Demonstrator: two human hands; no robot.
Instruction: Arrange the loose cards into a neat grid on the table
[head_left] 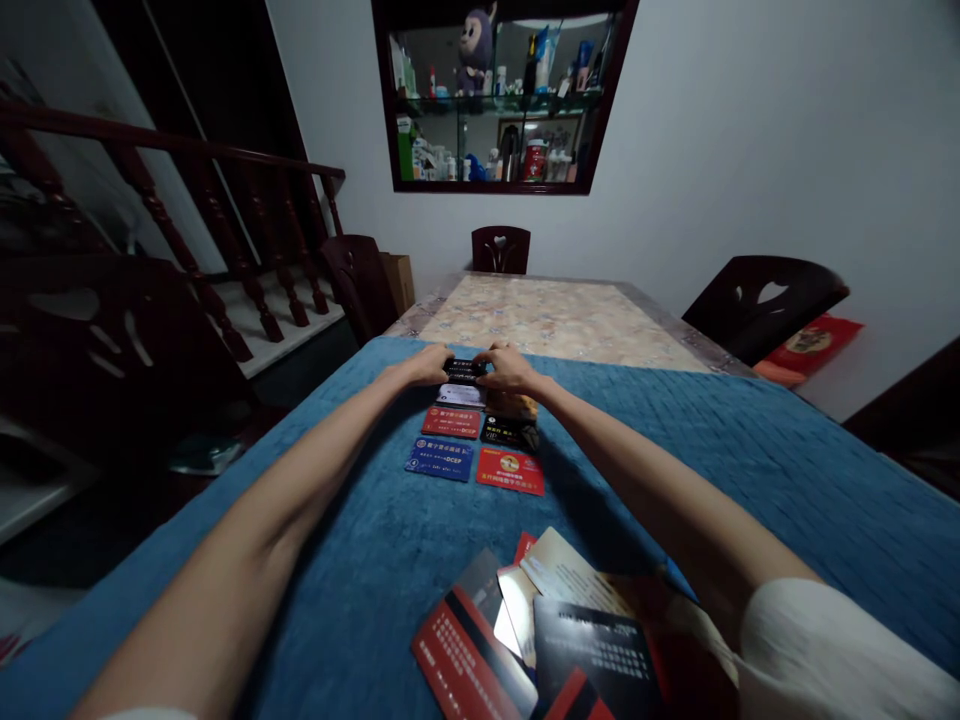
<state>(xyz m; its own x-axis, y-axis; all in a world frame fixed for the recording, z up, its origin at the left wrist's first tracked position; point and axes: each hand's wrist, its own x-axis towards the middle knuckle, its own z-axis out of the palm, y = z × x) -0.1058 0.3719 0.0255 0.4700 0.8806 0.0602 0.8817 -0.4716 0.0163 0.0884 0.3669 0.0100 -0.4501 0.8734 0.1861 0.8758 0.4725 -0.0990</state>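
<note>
Both arms reach out over the blue cloth. A black card (465, 371) lies at the far end of the left column, between my two hands. My left hand (430, 366) has its fingers closed at the card's left edge, and my right hand (508, 368) grips its right edge. Nearer me in that column come a silvery-white card (461, 396), a red card (451, 422) and a blue card (439, 458). The right column holds a gold-brown card (511, 404), partly under my right wrist, then a black VIP card (510, 432) and a bright red card (510, 471).
A loose pile of cards (592, 640) overlaps at the near edge, partly below my right arm. The blue cloth (337, 570) covers the near table; a patterned tabletop (540, 310) lies beyond. Dark chairs (501, 249) surround it. A railing (157, 210) stands at left.
</note>
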